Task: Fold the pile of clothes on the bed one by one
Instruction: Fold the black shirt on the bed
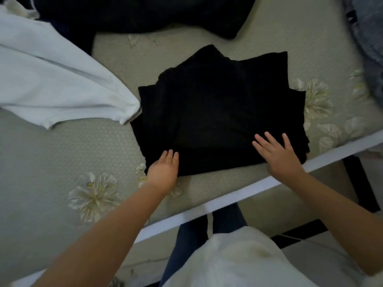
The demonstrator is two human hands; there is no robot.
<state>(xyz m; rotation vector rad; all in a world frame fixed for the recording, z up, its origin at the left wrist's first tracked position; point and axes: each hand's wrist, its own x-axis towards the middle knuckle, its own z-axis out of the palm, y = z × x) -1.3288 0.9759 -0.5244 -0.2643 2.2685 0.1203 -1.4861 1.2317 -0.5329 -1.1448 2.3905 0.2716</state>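
A stack of folded black clothes [217, 108] lies in the middle of the bed, close to its near edge. My left hand [163, 169] lies with straight fingers against the stack's near left corner. My right hand [277, 154] presses flat, fingers spread, on the stack's near right part. A white garment [51, 79] lies loose at the left, its sleeve end touching the stack. Dark unfolded clothes [145, 15] lie heaped at the far side.
The bed has a pale green sheet [51, 154] with white flower prints. Its white edge [228, 195] runs diagonally in front of me. A blue-grey fabric [369, 38] lies at the far right. My legs and the floor show below the edge.
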